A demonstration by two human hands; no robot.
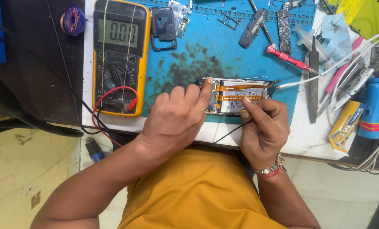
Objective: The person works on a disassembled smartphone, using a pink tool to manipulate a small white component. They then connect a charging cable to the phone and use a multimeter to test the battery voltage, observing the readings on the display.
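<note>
An opened phone [240,95] with its back off lies on the blue work mat [198,46], showing orange flex cables and a battery. My left hand [176,118] rests at the phone's left end, pinching a red probe whose tip touches the board near the forefinger. My right hand [261,125] sits at the phone's near edge, fingers closed on a black probe with its black lead [229,133] trailing off toward me. A yellow multimeter [120,55] lies to the left with red and black leads plugged in.
A red-handled screwdriver [288,58], a black file [313,80], phone frames and circuit boards lie on the mat's far side. White cables, a blue tool [375,108] and a yellow box [345,127] crowd the right. The table edge runs just before my hands.
</note>
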